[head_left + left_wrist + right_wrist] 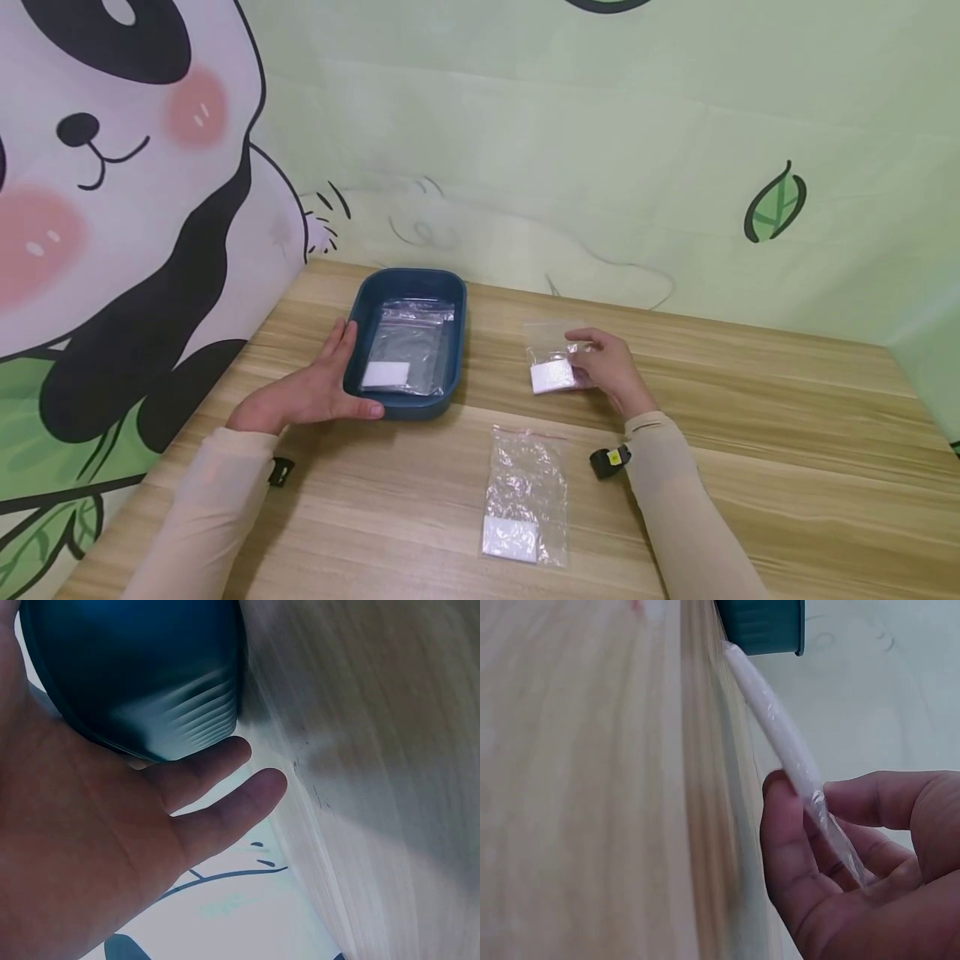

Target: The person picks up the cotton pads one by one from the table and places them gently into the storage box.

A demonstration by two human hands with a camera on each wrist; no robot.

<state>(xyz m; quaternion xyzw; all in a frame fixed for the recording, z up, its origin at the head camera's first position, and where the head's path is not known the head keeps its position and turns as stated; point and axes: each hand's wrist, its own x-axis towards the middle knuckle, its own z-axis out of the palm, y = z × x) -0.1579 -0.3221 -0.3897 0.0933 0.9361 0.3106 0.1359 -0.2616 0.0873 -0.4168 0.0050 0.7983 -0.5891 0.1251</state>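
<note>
A dark blue rectangular bin [417, 408] holds clear zip bags [416, 342], with a white rectangle showing at their lower left. My left hand [318, 387] rests against the bin's left side, fingers extended along the wall and thumb at the near corner; in the left wrist view its fingers [225, 817] look straight. Right of the bin, my right hand [611, 371] pinches a small clear zip bag [552, 375] with a white rectangle at its bottom. Seen edge-on in the right wrist view, this bag [776, 724] is between thumb and fingers.
Another clear zip bag [525, 492] with a white rectangle in its lower left lies flat on the wood-grain table [787, 433], nearer me. Behind the table hangs a pale green backdrop [510, 125] with a panda drawing at left.
</note>
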